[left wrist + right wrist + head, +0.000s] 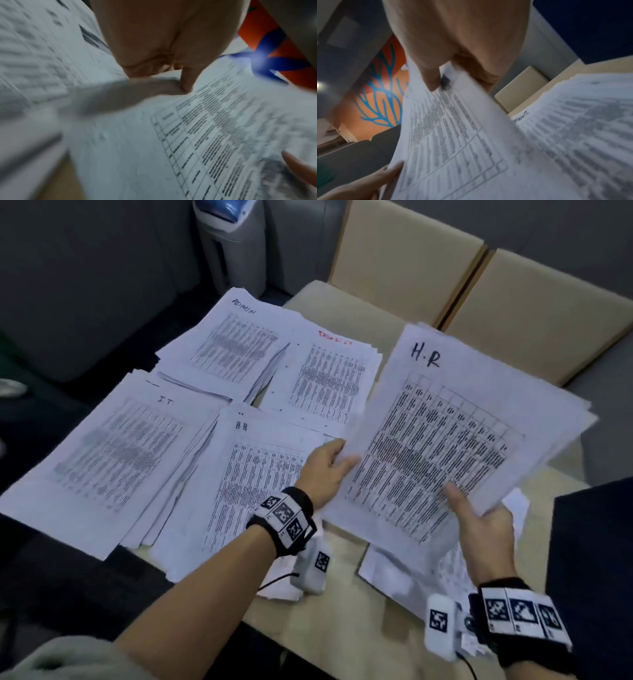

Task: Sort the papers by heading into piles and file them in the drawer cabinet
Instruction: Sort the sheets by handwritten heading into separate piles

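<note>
Four paper piles lie on the beige table [342,628]: one headed ADMIN [236,344], one with a red heading [332,378], one headed IT [120,446], one headed H.R [253,474]. Above the table's right part I hold a fanned stack [442,433] whose top sheet reads H.R. My left hand [337,458] grips its left edge, thumb [186,81] on the printed side. My right hand [469,508] holds the near edge, with its thumb [431,78] on top and the other fingers hidden beneath. The stack tilts toward me.
More loose sheets [394,577] lie under the held stack near the front right. Beige panels [404,258] stand behind the table, a grey sofa [85,268] to the left, a grey-and-blue machine [233,234] at the back. A dark blue block [592,542] rises at the right.
</note>
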The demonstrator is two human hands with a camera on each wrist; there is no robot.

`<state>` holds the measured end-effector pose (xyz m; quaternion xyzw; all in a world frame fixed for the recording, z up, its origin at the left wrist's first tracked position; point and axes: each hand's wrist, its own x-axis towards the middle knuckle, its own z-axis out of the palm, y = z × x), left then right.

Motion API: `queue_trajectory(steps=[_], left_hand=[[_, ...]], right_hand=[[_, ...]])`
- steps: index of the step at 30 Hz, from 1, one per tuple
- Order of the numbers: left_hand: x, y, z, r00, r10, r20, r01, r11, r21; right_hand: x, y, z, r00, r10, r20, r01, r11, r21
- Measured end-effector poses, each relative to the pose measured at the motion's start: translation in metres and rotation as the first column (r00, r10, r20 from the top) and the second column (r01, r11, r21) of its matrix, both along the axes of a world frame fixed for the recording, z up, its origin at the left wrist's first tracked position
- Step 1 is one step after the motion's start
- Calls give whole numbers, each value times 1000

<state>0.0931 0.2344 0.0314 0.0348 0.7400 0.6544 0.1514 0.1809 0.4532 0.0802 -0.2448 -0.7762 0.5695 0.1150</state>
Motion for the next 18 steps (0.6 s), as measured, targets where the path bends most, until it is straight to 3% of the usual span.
queue_trajectory(steps=[2, 5, 7, 9, 14, 16, 18], left_hand=[[-1, -40, 1, 997, 67, 23, -65, 995, -81], [2, -123, -18, 983, 180, 46, -149, 909, -390], [8, -178, -33, 966, 258, 22, -195, 780, -595], [16, -214, -42, 956, 292, 30, -187, 685, -704], [18, -238, -54, 978, 173, 112, 0, 544, -839], [16, -237, -56, 979, 188, 81, -20, 482, -876], [9, -230, -54, 984, 173, -47, -117, 423, -899]], right_hand=[[-11, -27, -11, 999, 46, 14, -46, 998, -42], [-23, -65, -47, 976, 124, 178, -90, 978, -187], [-23, -85, -76, 894, 236, 380, -191, 970, -152], [-18, -102, -99, 786, 295, 544, -320, 946, -52], [-4, -129, -118, 801, 190, 567, -293, 951, 95], [3, -131, -114, 815, 168, 554, -257, 963, 86], [8, -126, -109, 839, 131, 528, -201, 977, 77]])
